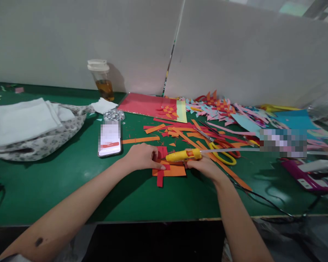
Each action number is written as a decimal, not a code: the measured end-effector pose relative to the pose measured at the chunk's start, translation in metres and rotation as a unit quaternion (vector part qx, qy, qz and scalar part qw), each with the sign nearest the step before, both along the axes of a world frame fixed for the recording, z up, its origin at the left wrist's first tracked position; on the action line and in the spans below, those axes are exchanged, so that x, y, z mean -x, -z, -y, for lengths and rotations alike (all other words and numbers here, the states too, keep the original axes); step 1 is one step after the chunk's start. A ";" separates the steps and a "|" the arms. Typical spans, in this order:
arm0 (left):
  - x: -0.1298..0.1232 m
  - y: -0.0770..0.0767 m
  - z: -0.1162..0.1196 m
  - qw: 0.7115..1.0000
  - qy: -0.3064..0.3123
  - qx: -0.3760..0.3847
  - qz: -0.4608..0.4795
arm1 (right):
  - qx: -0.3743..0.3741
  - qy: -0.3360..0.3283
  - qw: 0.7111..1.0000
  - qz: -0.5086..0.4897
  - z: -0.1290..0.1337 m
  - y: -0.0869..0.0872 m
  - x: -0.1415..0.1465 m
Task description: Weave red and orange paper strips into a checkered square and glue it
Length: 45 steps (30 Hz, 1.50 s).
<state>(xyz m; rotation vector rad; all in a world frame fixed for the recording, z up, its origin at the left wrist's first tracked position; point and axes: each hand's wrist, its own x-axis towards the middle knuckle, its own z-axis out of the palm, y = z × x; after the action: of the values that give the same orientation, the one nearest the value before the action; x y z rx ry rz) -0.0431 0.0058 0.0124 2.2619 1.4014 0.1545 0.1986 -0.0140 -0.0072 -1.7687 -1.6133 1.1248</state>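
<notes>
My right hand [203,166] is closed round a yellow glue gun [180,155], its nozzle pointing left over the paper strips. A long whitish glue stick [229,150] runs out of its back to the right. Under the nozzle, red and orange strips cross in a small woven piece [175,171] on the green table. My left hand [146,157] is at the left side of this piece, thumb and fingers pressed on the red strips. One red strip [160,180] sticks out toward me.
Scissors [222,154] and loose orange and red strips [180,131] lie beyond my right hand. A phone [109,138], a cup [104,82] and patterned cloth [43,131] are left. A purple power strip [303,176] with cables sits right.
</notes>
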 end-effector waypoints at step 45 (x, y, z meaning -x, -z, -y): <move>0.000 0.000 0.000 1.000 0.002 0.000 -0.005 | 0.011 -0.019 1.000 0.000 0.002 -0.009 0.005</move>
<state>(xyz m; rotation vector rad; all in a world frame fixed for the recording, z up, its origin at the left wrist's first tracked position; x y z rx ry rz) -0.0431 0.0058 0.0127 2.2674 1.4027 0.1425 0.1940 -0.0162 0.0023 -1.7583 -1.6465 1.1648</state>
